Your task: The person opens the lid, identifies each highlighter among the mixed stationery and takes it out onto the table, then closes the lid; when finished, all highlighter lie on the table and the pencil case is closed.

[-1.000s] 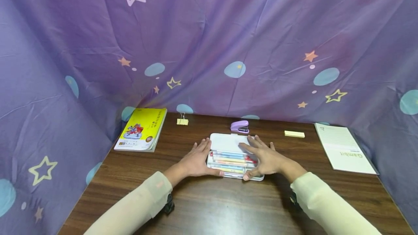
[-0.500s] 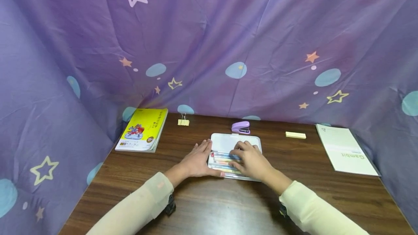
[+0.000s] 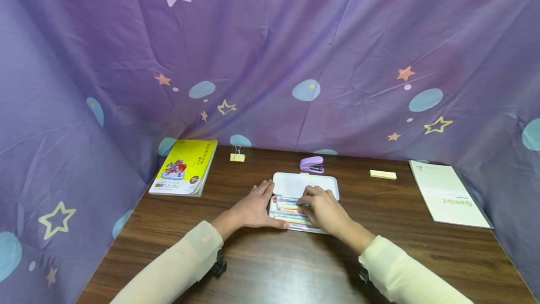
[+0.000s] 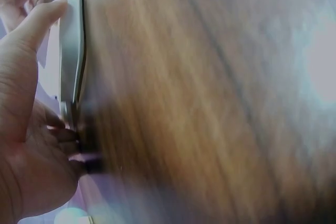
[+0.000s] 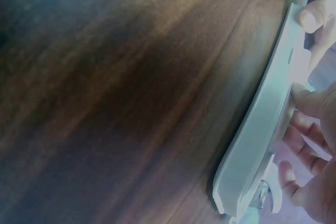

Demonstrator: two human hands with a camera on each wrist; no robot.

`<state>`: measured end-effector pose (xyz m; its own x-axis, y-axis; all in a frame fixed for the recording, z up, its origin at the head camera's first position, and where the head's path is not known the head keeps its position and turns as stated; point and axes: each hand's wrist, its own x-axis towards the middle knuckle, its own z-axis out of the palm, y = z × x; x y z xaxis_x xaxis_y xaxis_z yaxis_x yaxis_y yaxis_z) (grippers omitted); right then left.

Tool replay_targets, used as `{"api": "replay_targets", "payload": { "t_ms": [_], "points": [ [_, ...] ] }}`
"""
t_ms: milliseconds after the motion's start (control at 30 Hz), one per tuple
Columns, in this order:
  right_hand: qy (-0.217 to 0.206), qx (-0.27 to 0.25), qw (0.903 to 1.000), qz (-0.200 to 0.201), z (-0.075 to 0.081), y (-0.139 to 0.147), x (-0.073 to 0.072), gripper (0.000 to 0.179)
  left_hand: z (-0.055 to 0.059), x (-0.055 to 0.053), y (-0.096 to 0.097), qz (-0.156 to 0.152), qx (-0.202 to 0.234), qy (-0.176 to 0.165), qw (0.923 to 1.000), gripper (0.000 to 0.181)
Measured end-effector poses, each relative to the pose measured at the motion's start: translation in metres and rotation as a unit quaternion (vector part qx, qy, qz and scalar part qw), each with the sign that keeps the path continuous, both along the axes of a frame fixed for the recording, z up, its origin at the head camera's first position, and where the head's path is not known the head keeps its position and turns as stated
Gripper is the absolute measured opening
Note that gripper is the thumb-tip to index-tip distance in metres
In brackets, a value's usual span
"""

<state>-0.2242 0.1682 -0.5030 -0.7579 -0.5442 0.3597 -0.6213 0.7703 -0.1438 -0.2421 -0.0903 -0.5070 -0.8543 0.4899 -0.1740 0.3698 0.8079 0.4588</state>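
An opened white pencil case (image 3: pixel 305 230) lies on the table with its lid (image 3: pixel 291 183) laid back. Several coloured pens (image 3: pixel 291 217) rest inside it. My left hand (image 3: pixel 255 208) lies spread along the case's left end, its thumb on the front edge. In the left wrist view that thumb (image 4: pixel 50 14) touches the case's side wall (image 4: pixel 71 51). My right hand (image 3: pixel 326 210) reaches into the case with bent fingers, thumb and forefinger pinching at a pen among the others; the hand hides the pens at the right end.
A purple stapler (image 3: pixel 312 164) stands just behind the lid. A yellow binder clip (image 3: pixel 237 156) and a yellow book (image 3: pixel 185 165) are at the back left. To the right lie a pale yellow sticky-note pad (image 3: pixel 383 174) and a notepad (image 3: pixel 447 193). A purple curtain (image 3: pixel 270 60) hangs behind.
My right hand has left the case's right end and moved left over the pens, its spread fingers now bent. The left hand stays at the left end.
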Motion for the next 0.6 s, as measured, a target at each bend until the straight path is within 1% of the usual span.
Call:
{"api": "replay_targets", "payload": {
  "t_ms": [167, 300, 433, 500, 600],
  "points": [
    [0.027, 0.011, 0.9995, 0.011, -0.001, 0.002, 0.000, 0.011, 0.004, -0.004, -0.005, -0.016, 0.000, -0.008, 0.9998, 0.137],
    [0.052, 0.026, 0.9980, 0.025, -0.001, 0.002, 0.002, 0.011, 0.003, -0.005, -0.006, -0.027, -0.015, 0.004, 0.9995, 0.136],
    [0.055, 0.033, 0.9976, 0.025, -0.001, 0.001, 0.003, 0.009, 0.003, -0.006, -0.009, -0.041, -0.036, 0.016, 0.9984, 0.135],
    [0.051, 0.034, 0.9979, 0.022, -0.001, 0.001, 0.004, 0.008, 0.005, -0.008, -0.011, -0.047, -0.044, 0.012, 0.9979, 0.133],
    [0.048, 0.035, 0.9980, 0.019, -0.001, 0.000, 0.004, 0.008, 0.009, -0.010, -0.014, -0.051, -0.047, -0.003, 0.9976, 0.130]
  ]
}}
